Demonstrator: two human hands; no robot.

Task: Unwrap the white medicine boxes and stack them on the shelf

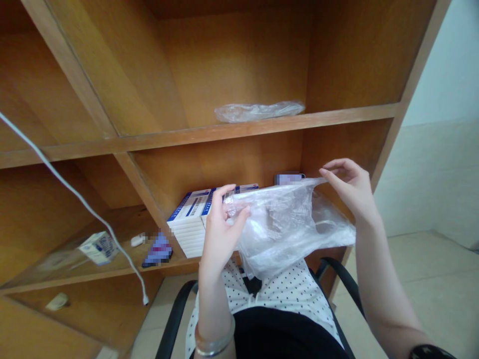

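- Your left hand (220, 224) and right hand (350, 187) each pinch one clear plastic bag (288, 224), stretched left-right before the shelf (262, 127).
- A second bag (258, 110) lies above (crumpled); boxes (194, 219) stacked behind.

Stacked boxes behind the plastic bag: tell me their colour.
The stacked boxes are white with blue bands, shown best in the head view.

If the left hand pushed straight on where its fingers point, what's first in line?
Likely the stack of blue-and-white boxes just behind the left hand, which pinches the plastic bag; depth is unclear.
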